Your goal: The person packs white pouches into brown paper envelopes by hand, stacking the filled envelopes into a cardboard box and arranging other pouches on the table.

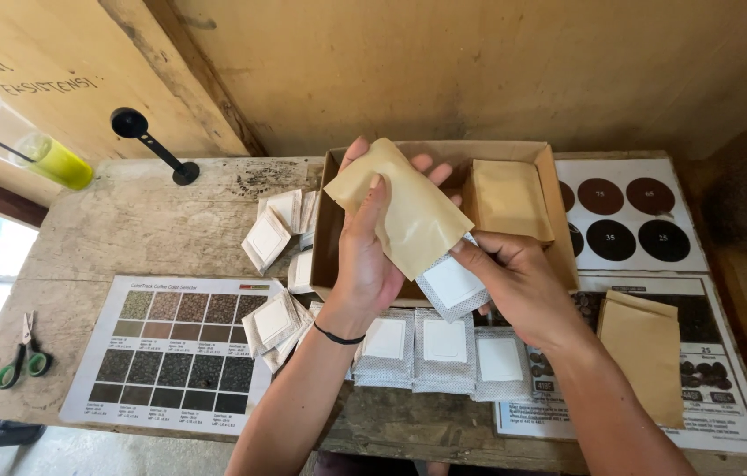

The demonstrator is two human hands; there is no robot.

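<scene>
Paper of a flat tan kraft pouch [404, 211] runs with its long axis from eleven o'clock down to five o'clock, its lower, open end pointing at five o'clock toward the right hand. A white square mesh filter sachet [451, 284] sits at that end, partly tucked under the pouch's edge. The left hand [372, 242] rises upright from six o'clock, palm behind the pouch, fingers spread at twelve o'clock and the thumb pressed across the pouch's front, so the pouch lies against the palm. The right hand [515, 280] comes in from four o'clock, wrist bent, its fingers pinching the sachet, which lies at nine o'clock of that hand. Behind both sits an open brown cardboard box [543, 157] on the weathered wooden worktop [126, 229]. A row of white filter sachets [444, 348] lies at six o'clock of the hands.
</scene>
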